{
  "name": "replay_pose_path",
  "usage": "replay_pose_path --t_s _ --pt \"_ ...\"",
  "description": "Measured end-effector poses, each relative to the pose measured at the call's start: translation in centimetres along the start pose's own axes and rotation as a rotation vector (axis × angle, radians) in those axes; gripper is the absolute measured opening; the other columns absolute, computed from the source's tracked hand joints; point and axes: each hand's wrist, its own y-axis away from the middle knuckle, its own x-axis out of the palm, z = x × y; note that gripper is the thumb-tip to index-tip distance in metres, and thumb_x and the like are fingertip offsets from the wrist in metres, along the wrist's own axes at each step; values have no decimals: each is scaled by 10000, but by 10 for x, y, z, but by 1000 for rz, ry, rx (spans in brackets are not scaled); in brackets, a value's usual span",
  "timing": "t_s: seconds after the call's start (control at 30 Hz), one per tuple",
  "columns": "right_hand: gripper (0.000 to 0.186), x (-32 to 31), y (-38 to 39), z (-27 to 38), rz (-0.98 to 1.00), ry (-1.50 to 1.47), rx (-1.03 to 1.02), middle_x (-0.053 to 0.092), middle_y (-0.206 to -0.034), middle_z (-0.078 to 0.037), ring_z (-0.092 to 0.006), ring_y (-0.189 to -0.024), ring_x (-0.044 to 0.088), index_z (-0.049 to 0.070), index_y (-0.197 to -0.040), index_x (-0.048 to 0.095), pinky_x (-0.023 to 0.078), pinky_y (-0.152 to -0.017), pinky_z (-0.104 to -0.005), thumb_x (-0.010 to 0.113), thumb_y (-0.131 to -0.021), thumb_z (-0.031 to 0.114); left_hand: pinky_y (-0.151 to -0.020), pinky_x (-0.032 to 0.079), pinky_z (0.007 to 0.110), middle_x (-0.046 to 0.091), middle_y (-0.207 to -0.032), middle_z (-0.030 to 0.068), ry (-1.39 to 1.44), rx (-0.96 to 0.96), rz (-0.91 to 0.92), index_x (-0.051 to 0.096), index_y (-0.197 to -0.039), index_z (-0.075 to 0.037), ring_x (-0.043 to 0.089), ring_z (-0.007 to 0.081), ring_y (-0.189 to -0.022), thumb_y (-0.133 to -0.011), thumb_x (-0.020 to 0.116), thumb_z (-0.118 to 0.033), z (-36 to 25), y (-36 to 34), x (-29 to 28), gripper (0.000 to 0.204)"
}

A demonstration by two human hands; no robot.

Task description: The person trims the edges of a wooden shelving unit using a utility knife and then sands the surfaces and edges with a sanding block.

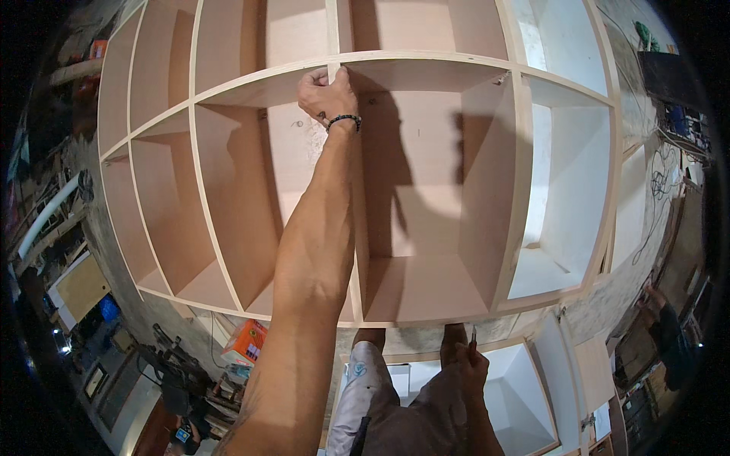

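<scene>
A large wooden shelf unit (426, 313) with pale edges and pinkish-brown compartments fills the middle of the view. My left hand (328, 95), with a dark beaded bracelet (344, 119) at its wrist, reaches up across it. The fingers and thumb close around the front edge of an upright divider (333, 30), just where it meets a horizontal shelf board (426, 56). Low in front of the unit, beside my leg, my right hand (474, 368) is closed on a slim pointed tool (473, 343). Its exact kind is too small to tell.
White-lined compartments (574, 175) form the unit's right end. Below stands another white-lined cabinet (521, 387). An orange box (245, 342) and cluttered tools (179, 365) lie lower left. At the right edge, a person in dark clothing (669, 342) appears.
</scene>
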Motion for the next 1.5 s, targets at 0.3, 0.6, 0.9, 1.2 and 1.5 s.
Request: replay_pose_path --t_s 0.3,0.6,0.9,1.2,1.5 --pt "299 18 0 19 3 9 -76 733 -869 -17 -84 -822 630 -54 -1150 756 498 -760 -270 706 -1016 208 -735 544 376 704 -792 118 -101 137 -55 717 -893 11 669 228 -728 -691 902 -189 14 -6 5 340" --pt "266 7 -12 -11 32 -56 -28 726 -791 -31 -66 -723 625 -41 -1115 763 493 -703 -246 716 -1004 196 -815 539 440 687 -860 143 -179 30 39 676 -972 -3 664 314 -812 -711 841 -239 6 -7 1 389" --pt "288 11 -15 -20 6 1 -94 675 -812 -33 -110 -729 583 -55 -979 711 480 -669 -287 647 -1034 220 -710 533 400 648 -744 101 -136 40 102 656 -896 5 637 255 -698 -676 850 -266 12 -15 4 399" --pt "266 10 -20 -31 -34 -124 -131 720 -759 -22 -92 -726 637 -35 -888 756 510 -731 -289 699 -1004 198 -706 539 381 665 -745 101 -127 62 60 674 -850 22 626 216 -686 -686 844 -243 12 -11 4 355" --pt "268 10 -18 -16 -1 -51 -159 707 -729 -33 -92 -686 637 -41 -984 762 501 -684 -266 729 -989 225 -668 520 395 584 -705 83 -122 89 74 606 -863 20 595 222 -658 -714 816 -207 9 -12 2 343"
